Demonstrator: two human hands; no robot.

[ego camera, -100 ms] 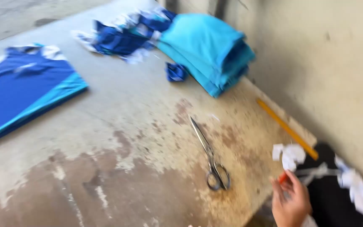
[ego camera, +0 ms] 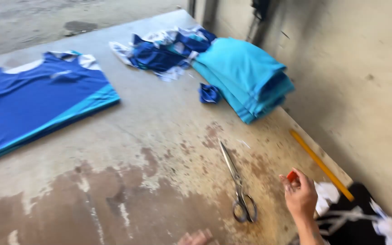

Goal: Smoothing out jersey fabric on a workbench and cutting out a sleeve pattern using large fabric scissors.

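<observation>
My right hand (ego camera: 299, 196) is raised over the table's near right corner and pinches a small red piece (ego camera: 291, 175), likely chalk, between thumb and fingers. Metal scissors (ego camera: 237, 186) lie shut on the worn table (ego camera: 159, 136) just left of that hand. Only the fingertips of my left hand (ego camera: 196, 237) show at the bottom edge, resting on the table; I cannot tell what they do. A stack of blue cut garment panels (ego camera: 37, 100) lies at the far left.
A folded pile of turquoise fabric (ego camera: 246, 81) sits at the back right, with blue and white scraps (ego camera: 164, 50) behind it and a small blue scrap (ego camera: 209, 93) beside it. A yellow ruler (ego camera: 320, 164) lies along the right edge. Black and white cloth (ego camera: 355, 218) hangs past the corner.
My right hand has risen slightly with the red piece. The view has shifted a little; nothing on the table has moved.
</observation>
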